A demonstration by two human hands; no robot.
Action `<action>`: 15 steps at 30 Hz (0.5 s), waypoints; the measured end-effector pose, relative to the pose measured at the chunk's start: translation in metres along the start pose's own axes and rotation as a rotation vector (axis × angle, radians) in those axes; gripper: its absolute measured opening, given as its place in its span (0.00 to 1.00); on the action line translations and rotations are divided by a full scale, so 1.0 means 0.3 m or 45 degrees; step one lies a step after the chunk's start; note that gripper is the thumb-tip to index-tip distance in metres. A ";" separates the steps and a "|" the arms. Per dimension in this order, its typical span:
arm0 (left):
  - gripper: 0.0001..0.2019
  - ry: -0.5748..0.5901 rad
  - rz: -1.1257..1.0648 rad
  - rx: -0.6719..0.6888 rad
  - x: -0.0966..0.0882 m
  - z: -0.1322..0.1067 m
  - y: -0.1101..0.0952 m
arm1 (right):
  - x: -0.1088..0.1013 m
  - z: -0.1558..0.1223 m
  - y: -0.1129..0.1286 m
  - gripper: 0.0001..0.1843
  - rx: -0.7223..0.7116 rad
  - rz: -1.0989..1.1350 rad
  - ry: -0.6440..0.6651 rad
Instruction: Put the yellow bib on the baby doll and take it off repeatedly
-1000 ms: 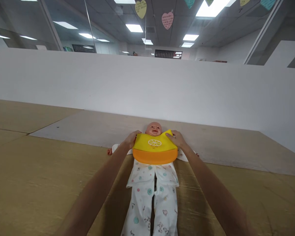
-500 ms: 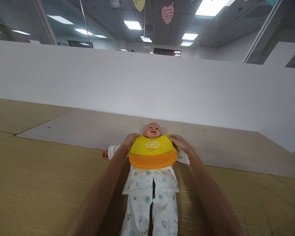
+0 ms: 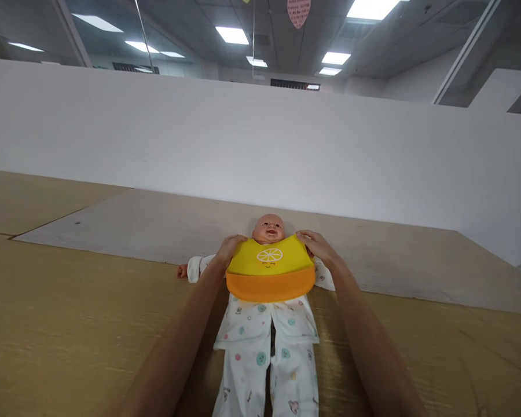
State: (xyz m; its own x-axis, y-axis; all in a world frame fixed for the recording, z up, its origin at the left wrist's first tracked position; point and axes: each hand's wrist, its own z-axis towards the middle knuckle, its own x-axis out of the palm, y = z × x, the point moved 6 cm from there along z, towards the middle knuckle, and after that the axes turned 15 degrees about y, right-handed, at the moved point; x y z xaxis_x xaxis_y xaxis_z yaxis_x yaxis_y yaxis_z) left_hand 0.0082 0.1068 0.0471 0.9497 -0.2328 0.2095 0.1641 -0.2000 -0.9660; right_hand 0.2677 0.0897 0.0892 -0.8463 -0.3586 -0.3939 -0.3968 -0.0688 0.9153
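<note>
Fingers [image 3: 237, 238] curled over both top corners of the bib; pinching or only pressing, can't tell. Your left hand [image 3: 229, 249] and right hand [image 3: 316, 244] sit either side of the doll's head [image 3: 268, 227]. Bib [image 3: 270, 272] lies flat on the doll's chest, over the printed sleepsuit [image 3: 260, 347]. Doll is on its back on a tan sheet [image 3: 69, 295].

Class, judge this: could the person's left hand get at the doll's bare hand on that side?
Probably yes: the left hand rests on the yellow bib; the doll's hand lies close by, past the white sleeve, unobstructed.
</note>
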 end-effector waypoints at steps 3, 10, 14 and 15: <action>0.01 0.001 -0.021 0.008 0.003 -0.001 0.005 | 0.010 -0.005 0.007 0.20 0.022 0.082 -0.048; 0.01 -0.022 -0.047 -0.008 0.011 -0.015 0.005 | 0.026 0.000 0.008 0.10 -0.055 0.165 -0.075; 0.02 -0.025 -0.052 -0.018 0.014 -0.016 0.006 | 0.004 0.013 0.010 0.09 -0.068 -0.112 -0.196; 0.02 -0.022 -0.055 -0.020 0.015 -0.016 0.007 | 0.002 0.015 0.006 0.11 -0.045 -0.140 -0.210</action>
State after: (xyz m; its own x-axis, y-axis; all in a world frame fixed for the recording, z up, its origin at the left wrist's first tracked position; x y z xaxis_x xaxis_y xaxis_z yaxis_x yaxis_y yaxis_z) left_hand 0.0115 0.1008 0.0468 0.9463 -0.2073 0.2482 0.2010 -0.2244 -0.9536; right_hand 0.2647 0.0936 0.0902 -0.8467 -0.1896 -0.4972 -0.4796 -0.1328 0.8674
